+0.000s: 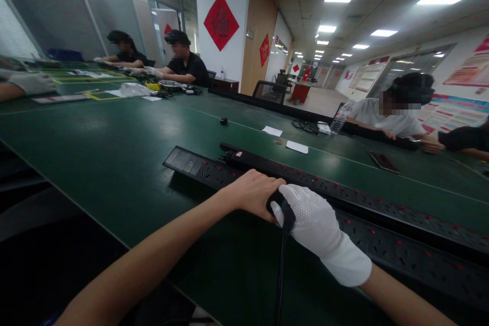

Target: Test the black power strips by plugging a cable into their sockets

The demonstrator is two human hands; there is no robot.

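A long black power strip with red lights and rows of sockets runs across the green table. My bare left hand is closed around a black plug just above this strip. From the right, my right hand, in a white dotted glove, is also closed on the plug at its cable end. The plug's cable hangs down toward me. Fingers hide the plug's front, so I cannot tell whether it sits in a socket. A second black power strip lies right behind, with a black plug near its left end.
On the green table lie a small black piece, white papers, a dark flat device and a coiled cable. A clear bottle stands farther back. Other people sit around the table's far sides.
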